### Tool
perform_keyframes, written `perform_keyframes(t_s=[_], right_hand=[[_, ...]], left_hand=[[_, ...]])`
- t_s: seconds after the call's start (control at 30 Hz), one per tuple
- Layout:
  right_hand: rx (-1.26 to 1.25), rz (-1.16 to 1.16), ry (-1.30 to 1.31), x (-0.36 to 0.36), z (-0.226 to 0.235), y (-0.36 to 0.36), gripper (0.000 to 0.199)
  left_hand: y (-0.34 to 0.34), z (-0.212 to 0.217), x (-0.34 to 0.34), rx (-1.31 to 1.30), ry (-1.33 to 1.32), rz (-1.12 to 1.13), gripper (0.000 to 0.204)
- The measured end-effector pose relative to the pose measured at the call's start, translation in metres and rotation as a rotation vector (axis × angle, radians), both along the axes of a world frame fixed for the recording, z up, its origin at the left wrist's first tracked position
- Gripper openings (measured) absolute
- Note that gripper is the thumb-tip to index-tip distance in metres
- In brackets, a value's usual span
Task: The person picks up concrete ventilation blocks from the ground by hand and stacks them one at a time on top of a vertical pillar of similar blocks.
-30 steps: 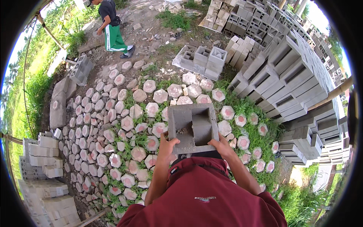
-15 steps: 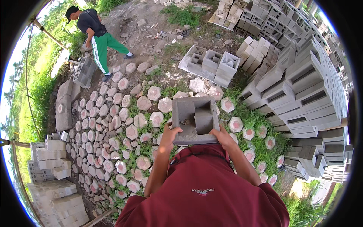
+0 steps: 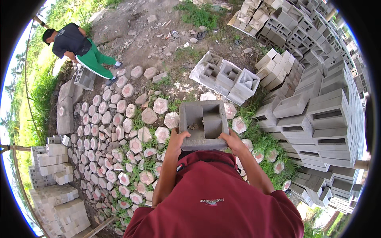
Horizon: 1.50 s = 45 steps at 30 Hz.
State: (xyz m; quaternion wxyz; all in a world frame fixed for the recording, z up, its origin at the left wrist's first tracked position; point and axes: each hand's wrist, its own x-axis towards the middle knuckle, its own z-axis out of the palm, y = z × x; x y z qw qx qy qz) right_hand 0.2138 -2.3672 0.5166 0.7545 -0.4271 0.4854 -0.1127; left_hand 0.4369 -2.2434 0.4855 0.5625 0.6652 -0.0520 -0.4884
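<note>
Between the left hand and the right hand, touching both, sits a grey hollow concrete block. It lies mostly ahead of the grip, at the person's waist, with its open face turned up. Two hollows stand side by side, left and right; no longer axis can be made out, as the face looks nearly square. Neither hand is nearer: each is partly curled round a near corner, thumb laid toward the near rim, the other fingers mostly hidden. Below the hands spread hexagonal paving stones. Ahead and right, well apart, stand a few light-grey blocks; ahead and left, a person in green trousers.
</note>
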Motion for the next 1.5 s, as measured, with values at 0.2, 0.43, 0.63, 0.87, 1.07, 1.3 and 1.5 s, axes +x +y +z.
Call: perform_keyframes(t_s=[0.2, 0.43, 0.63, 0.87, 1.07, 1.3, 1.5], right_hand=[[-0.071, -0.011, 0.037, 0.064, -0.008, -0.091, 0.056], [0.003, -0.141, 0.003, 0.155, 0.003, -0.182, 0.065], [-0.074, -0.244, -0.077, 0.23, -0.005, -0.241, 0.059], [0.106, -0.301, 0.05, 0.269, -0.009, -0.305, 0.04], [0.235, -0.293, -0.043, 0.3, -0.056, -0.397, 0.044], [0.406, -0.307, -0.115, 0.31, -0.096, -0.527, 0.046], [0.449, -0.657, 0.012, 0.303, -0.141, -0.592, 0.106]], left_hand=[[-0.103, -0.005, 0.071, -0.025, 0.042, -0.081, 0.064], [-0.223, 0.024, 0.174, -0.035, -0.006, -0.195, 0.06], [-0.303, 0.031, 0.254, 0.01, -0.003, -0.265, 0.07], [-0.385, 0.022, 0.3, 0.184, -0.07, -0.412, 0.07], [-0.472, -0.025, 0.337, 0.261, -0.007, -0.376, 0.059], [-0.603, -0.051, 0.342, 0.309, -0.018, -0.383, 0.066], [-0.707, -0.068, 0.336, 0.464, 0.095, -0.493, 0.065]])
